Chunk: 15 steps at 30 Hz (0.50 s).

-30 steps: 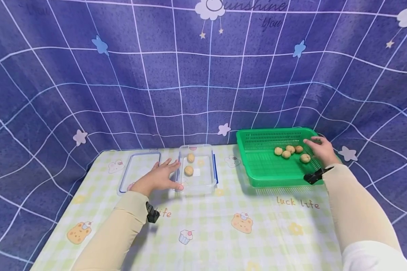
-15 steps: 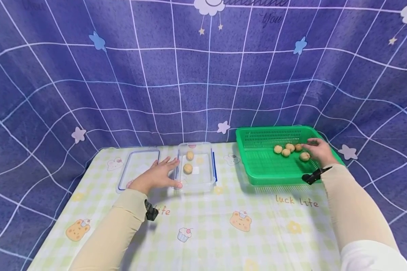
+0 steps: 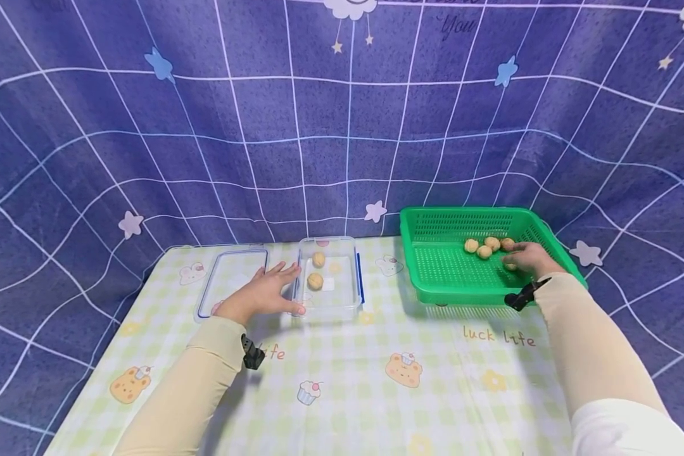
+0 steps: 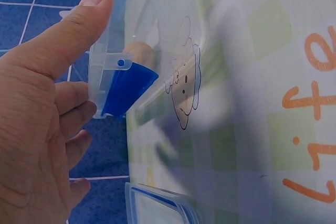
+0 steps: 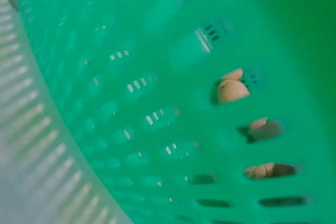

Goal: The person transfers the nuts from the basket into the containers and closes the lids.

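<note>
My left hand (image 3: pixel 268 292) is spread along the left side of a clear plastic box (image 3: pixel 342 304). Its thumb (image 4: pixel 94 11) lies against the box wall in the left wrist view, with the other fingers farther along. Two walnuts (image 3: pixel 315 281) sit inside the box. Over at the right, my right hand (image 3: pixel 529 258) reaches down into a green basket (image 3: pixel 433 296), its fingertips right at a walnut (image 3: pixel 510 266) that they partly cover. I cannot tell whether they grip it. Several more walnuts (image 3: pixel 484 252) lie just behind. The right wrist view mostly shows the basket's slotted wall (image 5: pixel 157 77).
A clear lid with a blue seal (image 3: pixel 213 278) lies flat on the table, left of the box. A blue latch flap (image 3: pixel 360 278) hangs at the box's right side. The checked tablecloth (image 3: pixel 353 392) covers the table, and a blue grid curtain (image 3: pixel 342 158) rises behind it.
My right hand has lowered into the basket, from above its right side down to the nearest walnut. The left hand stays at the box. The head view has tilted slightly.
</note>
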Each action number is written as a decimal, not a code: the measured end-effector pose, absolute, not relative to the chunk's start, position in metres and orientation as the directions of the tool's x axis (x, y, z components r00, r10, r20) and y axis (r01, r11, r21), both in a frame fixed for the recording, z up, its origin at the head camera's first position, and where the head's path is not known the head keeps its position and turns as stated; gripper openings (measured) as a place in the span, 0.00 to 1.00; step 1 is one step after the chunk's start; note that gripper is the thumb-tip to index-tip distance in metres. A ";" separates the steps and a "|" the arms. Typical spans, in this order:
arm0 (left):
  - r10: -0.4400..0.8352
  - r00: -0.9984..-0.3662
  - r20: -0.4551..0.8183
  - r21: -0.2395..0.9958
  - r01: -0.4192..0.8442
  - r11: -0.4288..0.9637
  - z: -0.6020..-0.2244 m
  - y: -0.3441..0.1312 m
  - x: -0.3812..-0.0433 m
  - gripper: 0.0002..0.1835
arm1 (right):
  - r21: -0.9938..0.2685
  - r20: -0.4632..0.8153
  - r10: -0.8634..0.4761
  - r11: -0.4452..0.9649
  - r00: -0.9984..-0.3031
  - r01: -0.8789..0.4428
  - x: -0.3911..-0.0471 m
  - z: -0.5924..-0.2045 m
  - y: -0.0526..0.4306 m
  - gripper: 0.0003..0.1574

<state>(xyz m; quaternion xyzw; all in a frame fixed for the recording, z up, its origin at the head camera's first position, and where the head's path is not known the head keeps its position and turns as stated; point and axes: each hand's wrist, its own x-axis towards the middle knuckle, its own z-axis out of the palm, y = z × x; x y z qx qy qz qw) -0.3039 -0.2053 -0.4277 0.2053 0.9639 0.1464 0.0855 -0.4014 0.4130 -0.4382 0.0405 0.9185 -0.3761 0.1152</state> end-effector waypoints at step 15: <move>0.425 -0.899 -0.106 0.309 0.377 0.873 -0.429 -0.206 -0.305 0.58 | -0.625 -0.283 -0.046 0.766 -0.958 0.148 -0.404 -0.439 0.411 0.34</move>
